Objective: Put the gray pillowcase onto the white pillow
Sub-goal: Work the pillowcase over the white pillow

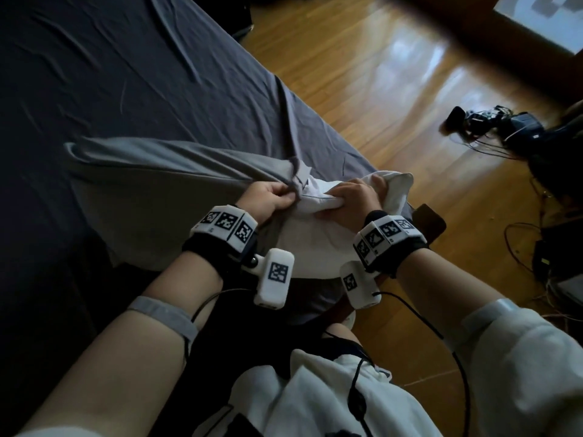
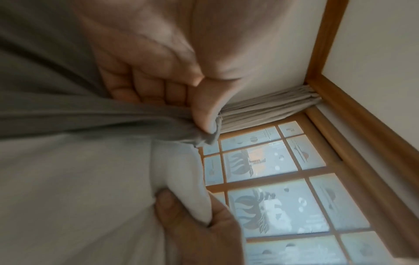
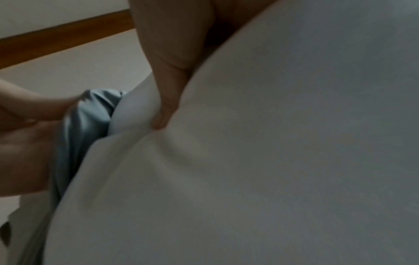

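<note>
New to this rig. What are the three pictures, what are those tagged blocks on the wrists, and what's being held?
No robot here: a person works with two bare hands. The wide picture comes from a camera on the head, looking down. The other two come from small cameras strapped to each wrist, looking along the hand; the white blocks with black-and-white patterns are those cameras and their bands.

On the dark bed lies a white pillow, mostly covered by a gray pillowcase. The near end of the pillow is uncovered.

The left hand pinches the bunched edge of the pillowcase; the left wrist view shows its fingers closed on the gray cloth. The right hand grips the bare end of the pillow. Beside the bed is a wood floor with cables.
</note>
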